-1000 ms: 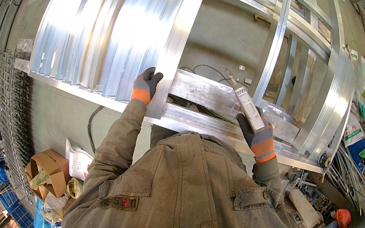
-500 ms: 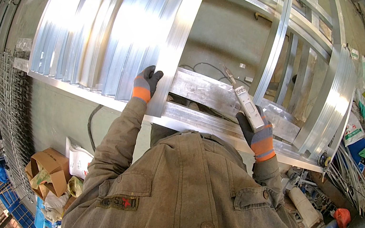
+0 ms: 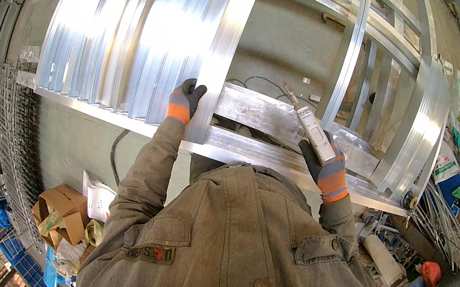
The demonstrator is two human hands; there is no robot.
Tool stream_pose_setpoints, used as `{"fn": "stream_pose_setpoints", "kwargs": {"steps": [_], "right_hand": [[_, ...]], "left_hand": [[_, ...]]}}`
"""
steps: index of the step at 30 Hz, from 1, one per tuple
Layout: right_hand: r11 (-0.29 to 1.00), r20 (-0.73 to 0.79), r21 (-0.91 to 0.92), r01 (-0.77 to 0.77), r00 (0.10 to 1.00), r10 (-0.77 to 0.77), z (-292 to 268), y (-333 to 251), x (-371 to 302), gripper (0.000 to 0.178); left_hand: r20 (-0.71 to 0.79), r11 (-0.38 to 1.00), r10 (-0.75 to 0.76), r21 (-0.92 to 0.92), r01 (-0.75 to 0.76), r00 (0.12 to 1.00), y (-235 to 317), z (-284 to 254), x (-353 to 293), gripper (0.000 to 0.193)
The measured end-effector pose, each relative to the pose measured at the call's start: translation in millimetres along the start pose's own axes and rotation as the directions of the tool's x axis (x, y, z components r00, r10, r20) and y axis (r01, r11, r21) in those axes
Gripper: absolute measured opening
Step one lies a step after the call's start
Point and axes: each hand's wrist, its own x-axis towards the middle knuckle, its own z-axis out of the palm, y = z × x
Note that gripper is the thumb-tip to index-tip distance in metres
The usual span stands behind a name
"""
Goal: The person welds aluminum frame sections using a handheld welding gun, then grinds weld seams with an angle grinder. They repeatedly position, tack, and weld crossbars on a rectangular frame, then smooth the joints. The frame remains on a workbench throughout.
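Observation:
My left hand (image 3: pixel 183 101), in a grey-and-orange glove with dark fingertips, is closed at the left edge of a wide aluminium profile (image 3: pixel 230 40). Its fingers curl by the near end of that profile, and their undersides are hidden. To its left lies a row of slimmer, shiny aluminium profiles (image 3: pixel 156 58), side by side. In my right hand (image 3: pixel 330 171), gloved the same way, is a pale, box-shaped handheld tool (image 3: pixel 315 136) with a slim tip pointing away and to the left. It hangs above a flat metal crossbar (image 3: pixel 259 114).
The profiles rest across a long aluminium rail (image 3: pixel 259 148) in front of me. More profiles (image 3: pixel 411 131) stand at the right. A cardboard box (image 3: pixel 61 212) with bags is at lower left, a wire-like rack (image 3: pixel 12 119) at far left. Hoses and a red bag (image 3: pixel 430 274) are at lower right.
Very little differs. My left hand has shifted slightly forward along the profile; my right hand keeps the tool in nearly the same place.

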Motion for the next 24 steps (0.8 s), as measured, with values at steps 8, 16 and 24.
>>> {"fn": "stream_pose_setpoints", "kwargs": {"steps": [8,16,24], "right_hand": [[0.993,0.002,0.070,0.095,0.995,-0.095,-6,-11,10,0.041],[0.966,0.213,0.243,-0.086,0.976,0.033,-19,-49,40,0.046],[0.968,0.361,0.247,0.049,0.922,-0.139,-3,-74,77,0.042]], "left_hand": [[0.038,1.000,0.031,-0.001,-0.031,0.999,-25,0,24,0.058],[0.216,0.962,0.044,0.253,-0.100,0.975,-7,-16,47,0.062],[0.362,0.988,-0.133,0.122,0.095,0.922,8,-19,50,0.075]]}}
